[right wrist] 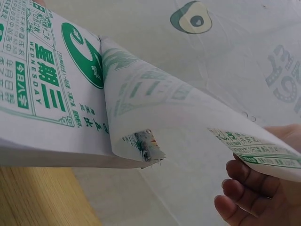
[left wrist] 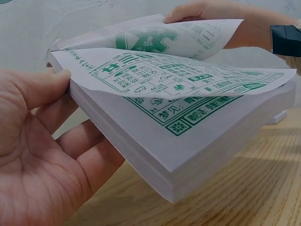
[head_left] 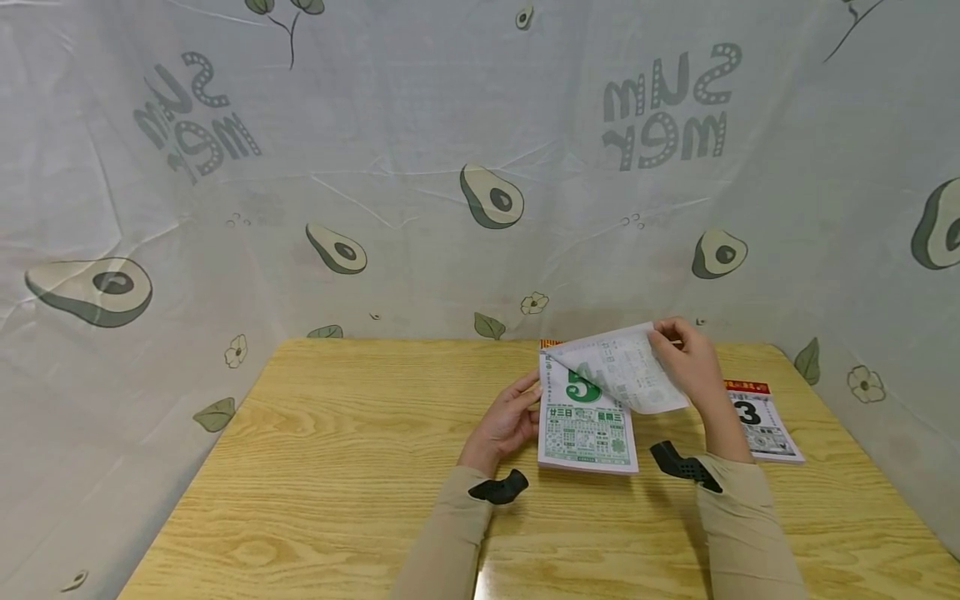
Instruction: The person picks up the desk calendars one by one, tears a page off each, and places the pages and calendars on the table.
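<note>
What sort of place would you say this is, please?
Perhaps a makeshift filming booth: an avocado-print sheet hangs behind and beside a wood-grain table, and black wrist-worn devices are visible.

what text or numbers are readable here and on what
"5": thick white paper calendar with green print
"廿三日": same
"星期三": same
"WEDNESDAY": same
"今日八字": same
"梦见": same
"3": white paper calendar with red header
"Summer", mirrored, twice: whitish avocado-print cloth backdrop
Remaining calendar print: too small or blurred to read
</note>
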`<move>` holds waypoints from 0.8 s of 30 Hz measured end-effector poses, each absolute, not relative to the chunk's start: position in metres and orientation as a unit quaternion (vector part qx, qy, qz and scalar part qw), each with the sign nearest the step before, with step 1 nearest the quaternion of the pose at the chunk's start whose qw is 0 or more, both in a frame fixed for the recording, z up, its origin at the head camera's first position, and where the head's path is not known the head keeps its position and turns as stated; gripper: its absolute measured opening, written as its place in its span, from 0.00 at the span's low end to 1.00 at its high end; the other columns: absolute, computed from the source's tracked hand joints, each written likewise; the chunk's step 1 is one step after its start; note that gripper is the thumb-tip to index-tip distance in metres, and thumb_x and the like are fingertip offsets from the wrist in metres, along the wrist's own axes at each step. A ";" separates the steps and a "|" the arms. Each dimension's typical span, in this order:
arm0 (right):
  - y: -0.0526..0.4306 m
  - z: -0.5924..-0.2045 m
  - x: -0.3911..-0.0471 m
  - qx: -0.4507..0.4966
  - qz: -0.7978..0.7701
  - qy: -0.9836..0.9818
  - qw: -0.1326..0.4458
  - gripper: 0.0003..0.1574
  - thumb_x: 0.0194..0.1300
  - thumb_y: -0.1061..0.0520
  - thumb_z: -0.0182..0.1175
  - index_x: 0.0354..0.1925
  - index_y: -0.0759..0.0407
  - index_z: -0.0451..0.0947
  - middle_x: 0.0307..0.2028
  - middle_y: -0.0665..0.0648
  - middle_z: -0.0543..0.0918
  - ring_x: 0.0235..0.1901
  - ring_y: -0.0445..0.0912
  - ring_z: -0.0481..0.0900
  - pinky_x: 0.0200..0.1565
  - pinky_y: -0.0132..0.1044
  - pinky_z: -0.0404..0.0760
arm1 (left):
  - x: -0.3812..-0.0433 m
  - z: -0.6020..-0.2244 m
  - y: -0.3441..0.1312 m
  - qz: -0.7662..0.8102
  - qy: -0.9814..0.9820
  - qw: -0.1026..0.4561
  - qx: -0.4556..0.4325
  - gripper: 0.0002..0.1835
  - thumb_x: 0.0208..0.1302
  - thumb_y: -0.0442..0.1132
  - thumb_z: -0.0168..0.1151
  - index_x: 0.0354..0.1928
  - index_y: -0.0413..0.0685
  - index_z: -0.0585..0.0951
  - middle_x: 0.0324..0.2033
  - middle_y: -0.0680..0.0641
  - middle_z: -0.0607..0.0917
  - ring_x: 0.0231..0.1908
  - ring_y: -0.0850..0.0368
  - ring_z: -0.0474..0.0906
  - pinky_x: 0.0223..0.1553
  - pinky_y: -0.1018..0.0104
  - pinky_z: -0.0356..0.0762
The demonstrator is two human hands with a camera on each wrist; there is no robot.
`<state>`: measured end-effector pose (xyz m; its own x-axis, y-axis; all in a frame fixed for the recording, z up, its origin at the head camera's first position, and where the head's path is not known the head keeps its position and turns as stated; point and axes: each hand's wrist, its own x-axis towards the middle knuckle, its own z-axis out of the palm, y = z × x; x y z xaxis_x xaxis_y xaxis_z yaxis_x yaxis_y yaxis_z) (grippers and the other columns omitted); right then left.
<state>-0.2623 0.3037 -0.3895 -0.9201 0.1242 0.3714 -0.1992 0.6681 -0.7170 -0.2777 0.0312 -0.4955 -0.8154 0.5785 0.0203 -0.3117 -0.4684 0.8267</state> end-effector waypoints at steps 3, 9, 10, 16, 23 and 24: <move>0.304 -0.388 -0.261 0.018 0.408 -0.892 0.195 0.22 0.74 0.49 0.50 0.49 0.67 0.74 0.43 0.64 0.77 0.33 0.40 0.70 0.34 0.23 0.69 | -0.278 -0.496 0.032 0.843 0.443 0.263 0.154 0.25 0.78 0.38 0.42 0.74 0.55 0.61 0.43 0.56 0.86 0.35 0.61 0.86 0.36 0.62 0.82; 0.304 -0.388 -0.261 0.018 0.409 -0.892 0.192 0.22 0.74 0.49 0.50 0.48 0.68 0.74 0.43 0.65 0.77 0.35 0.42 0.70 0.35 0.23 0.69 | -0.277 -0.496 0.032 0.846 0.440 0.262 0.151 0.24 0.78 0.38 0.42 0.73 0.57 0.63 0.44 0.56 0.86 0.35 0.61 0.86 0.36 0.63 0.83; 0.304 -0.388 -0.261 0.017 0.408 -0.892 0.191 0.22 0.74 0.49 0.50 0.48 0.68 0.74 0.43 0.65 0.77 0.35 0.42 0.70 0.35 0.23 0.69 | -0.277 -0.496 0.032 0.846 0.440 0.261 0.149 0.24 0.78 0.38 0.42 0.73 0.57 0.64 0.44 0.56 0.86 0.35 0.61 0.86 0.35 0.63 0.83; 0.305 -0.390 -0.262 0.018 0.405 -0.894 0.189 0.21 0.74 0.49 0.49 0.48 0.68 0.74 0.43 0.64 0.77 0.35 0.43 0.69 0.35 0.23 0.68 | -0.276 -0.494 0.034 0.848 0.446 0.251 0.138 0.23 0.78 0.38 0.42 0.72 0.58 0.66 0.44 0.56 0.86 0.35 0.60 0.86 0.35 0.62 0.83; 0.304 -0.391 -0.262 0.019 0.408 -0.894 0.185 0.21 0.74 0.49 0.49 0.48 0.68 0.73 0.42 0.64 0.76 0.37 0.45 0.68 0.36 0.22 0.68 | -0.278 -0.497 0.036 0.852 0.442 0.246 0.133 0.23 0.77 0.37 0.43 0.72 0.56 0.66 0.43 0.55 0.86 0.36 0.60 0.86 0.36 0.62 0.83; 0.304 -0.391 -0.263 0.018 0.408 -0.894 0.185 0.21 0.74 0.50 0.49 0.47 0.68 0.73 0.42 0.64 0.76 0.37 0.45 0.68 0.36 0.22 0.68 | -0.278 -0.497 0.036 0.853 0.441 0.246 0.134 0.23 0.77 0.37 0.43 0.72 0.56 0.66 0.43 0.55 0.86 0.36 0.60 0.86 0.36 0.62 0.83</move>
